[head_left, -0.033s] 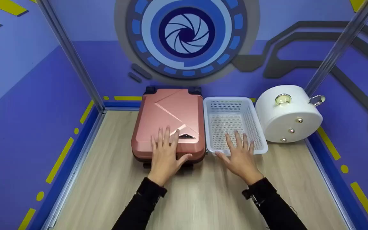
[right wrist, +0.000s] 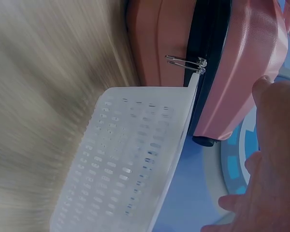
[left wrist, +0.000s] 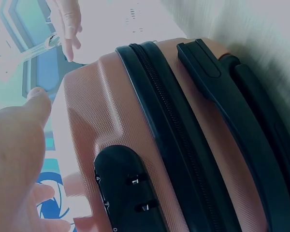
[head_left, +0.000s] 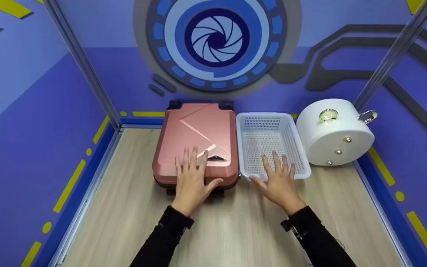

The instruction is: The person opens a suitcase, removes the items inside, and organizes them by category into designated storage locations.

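A rose-pink hard-shell suitcase [head_left: 191, 133] lies flat on the floor. My left hand [head_left: 191, 181], fingers spread, is over its near end. The left wrist view shows the suitcase's black combination lock [left wrist: 128, 191], zipper [left wrist: 176, 130] and black carry handle [left wrist: 227, 113] beside that hand. To the right stands a white perforated plastic basket [head_left: 261, 142] with nothing in it. Over its near rim is my right hand [head_left: 278, 185], palm down with fingers apart. Metal zipper pulls [right wrist: 188, 64] on the suitcase sit by the basket's corner. Neither hand grips anything.
Right of the basket, a round white case [head_left: 323, 137] with gold knobs and ring-like fittings stands by the corner. Blue-purple printed walls [head_left: 109, 78] rise behind and at both sides, joined by metal corner posts [head_left: 83, 63]. The floor [head_left: 124, 204] is pale wood grain.
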Action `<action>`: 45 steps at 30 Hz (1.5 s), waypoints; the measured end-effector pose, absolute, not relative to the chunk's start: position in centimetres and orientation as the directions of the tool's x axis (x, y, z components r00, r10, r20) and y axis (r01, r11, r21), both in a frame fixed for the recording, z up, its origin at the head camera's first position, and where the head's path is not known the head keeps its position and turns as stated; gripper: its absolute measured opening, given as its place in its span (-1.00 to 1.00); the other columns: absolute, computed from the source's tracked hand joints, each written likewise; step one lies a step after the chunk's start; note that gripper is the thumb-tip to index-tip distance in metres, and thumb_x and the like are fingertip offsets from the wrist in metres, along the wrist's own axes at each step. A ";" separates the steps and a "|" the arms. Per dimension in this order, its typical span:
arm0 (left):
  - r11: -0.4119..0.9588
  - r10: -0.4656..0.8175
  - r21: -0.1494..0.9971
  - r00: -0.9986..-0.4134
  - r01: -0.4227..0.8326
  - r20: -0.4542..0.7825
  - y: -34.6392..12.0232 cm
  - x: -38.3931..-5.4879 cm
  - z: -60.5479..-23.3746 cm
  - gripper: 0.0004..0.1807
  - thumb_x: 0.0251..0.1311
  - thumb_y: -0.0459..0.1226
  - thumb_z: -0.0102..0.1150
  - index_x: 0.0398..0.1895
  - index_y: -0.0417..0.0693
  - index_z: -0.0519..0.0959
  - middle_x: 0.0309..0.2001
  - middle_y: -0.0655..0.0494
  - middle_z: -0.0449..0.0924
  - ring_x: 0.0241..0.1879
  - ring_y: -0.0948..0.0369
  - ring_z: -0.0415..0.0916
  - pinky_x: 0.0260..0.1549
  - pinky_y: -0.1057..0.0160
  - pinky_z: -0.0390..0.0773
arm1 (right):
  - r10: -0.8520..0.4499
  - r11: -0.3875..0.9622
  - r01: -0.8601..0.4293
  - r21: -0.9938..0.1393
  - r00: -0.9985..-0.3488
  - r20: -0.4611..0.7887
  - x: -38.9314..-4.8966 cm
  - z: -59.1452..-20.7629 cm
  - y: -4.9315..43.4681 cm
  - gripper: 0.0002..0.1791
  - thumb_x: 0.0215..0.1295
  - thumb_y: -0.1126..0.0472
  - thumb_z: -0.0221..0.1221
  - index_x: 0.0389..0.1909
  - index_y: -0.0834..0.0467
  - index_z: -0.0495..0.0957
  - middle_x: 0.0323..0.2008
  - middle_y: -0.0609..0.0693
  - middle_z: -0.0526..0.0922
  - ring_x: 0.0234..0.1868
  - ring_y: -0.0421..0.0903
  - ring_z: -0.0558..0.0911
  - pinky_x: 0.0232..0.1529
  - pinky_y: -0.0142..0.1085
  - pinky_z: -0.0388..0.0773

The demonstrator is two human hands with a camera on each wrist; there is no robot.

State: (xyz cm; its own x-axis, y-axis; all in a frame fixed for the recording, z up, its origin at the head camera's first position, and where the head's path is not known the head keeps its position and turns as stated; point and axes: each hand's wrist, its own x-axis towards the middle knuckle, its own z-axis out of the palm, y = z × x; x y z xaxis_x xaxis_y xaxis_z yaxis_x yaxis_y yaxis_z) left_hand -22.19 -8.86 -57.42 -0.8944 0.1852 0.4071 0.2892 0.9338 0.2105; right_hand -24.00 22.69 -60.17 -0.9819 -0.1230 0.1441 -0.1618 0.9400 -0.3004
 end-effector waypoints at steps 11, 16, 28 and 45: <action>0.936 0.184 0.209 -0.898 0.285 0.398 -9.2 -22.1 -57.0 0.20 0.26 0.48 0.29 0.79 0.06 0.18 0.79 -0.23 0.04 0.77 -0.32 -0.02 0.65 -0.54 -0.07 | -0.137 0.934 -0.180 -0.308 -0.978 0.156 -24.2 -59.8 22.3 0.10 0.48 -0.56 0.10 0.80 -0.02 0.09 0.80 0.33 -0.04 0.77 0.55 -0.08 0.63 0.60 -0.20; 0.936 0.169 0.221 -0.902 0.273 0.397 -9.4 -22.0 -56.9 0.14 0.30 0.44 0.28 0.78 0.06 0.21 0.78 -0.23 0.07 0.77 -0.31 0.00 0.66 -0.53 -0.08 | -0.145 0.924 -0.192 -0.331 -0.976 0.161 -24.0 -59.8 22.2 0.09 0.49 -0.54 0.13 0.80 -0.01 0.10 0.80 0.31 -0.03 0.77 0.55 -0.08 0.65 0.58 -0.28; 0.859 0.164 0.272 -0.736 0.434 0.657 -9.6 -19.3 -57.8 -0.77 0.47 -0.06 0.41 -0.19 0.00 0.64 -0.21 0.09 0.65 -0.17 0.04 0.63 -0.08 0.05 0.64 | -0.225 0.869 -0.325 -0.373 -0.931 0.288 -24.4 -60.0 21.7 -0.11 0.52 -0.29 0.30 0.67 0.09 0.37 0.63 0.35 0.36 0.65 0.50 0.29 0.64 0.51 0.03; 0.931 0.303 0.015 -0.793 0.366 0.529 -9.7 -18.2 -63.8 -0.58 0.40 0.11 0.46 -0.43 0.00 0.70 -0.49 0.08 0.73 -0.48 0.06 0.67 -0.35 0.08 0.57 | -0.288 0.809 -0.410 -0.422 -0.901 0.323 -24.3 -62.6 17.9 -0.73 0.47 0.21 0.40 -0.49 0.09 0.67 -0.53 -0.04 0.68 -0.50 -0.11 0.58 -0.37 -0.07 0.64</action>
State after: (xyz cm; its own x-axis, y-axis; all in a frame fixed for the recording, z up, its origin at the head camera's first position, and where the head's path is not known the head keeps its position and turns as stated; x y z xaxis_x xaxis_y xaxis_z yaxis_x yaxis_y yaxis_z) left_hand -18.17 -9.69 -63.77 -0.7925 0.3029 0.5293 0.3656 0.9307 0.0147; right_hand -24.35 17.94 -62.65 -0.9014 -0.2882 0.3232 -0.4098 0.8089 -0.4216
